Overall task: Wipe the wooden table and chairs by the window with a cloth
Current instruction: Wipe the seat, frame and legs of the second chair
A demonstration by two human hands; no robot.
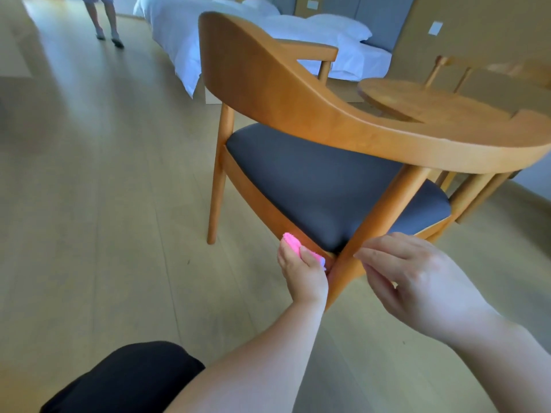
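A wooden armchair (268, 84) with a curved back and a dark grey seat cushion (322, 180) fills the middle of the view, seen from behind. My left hand (302, 272) grips a folded pink cloth (293, 242) and presses it against the lower seat rail beside the rear leg (375, 222). My right hand (417, 281) hovers just right of that leg, fingers loosely bent, fingertips near the wood, holding nothing. A round wooden table (417, 99) stands beyond the chair at the right.
A bed with white linen (185, 34) lies behind the chair. Another person's legs (104, 22) stand at the far upper left on the wooden floor (104, 189). A second chair (477, 198) shows partly at the right. My dark-clothed knee (125, 380) is at the bottom.
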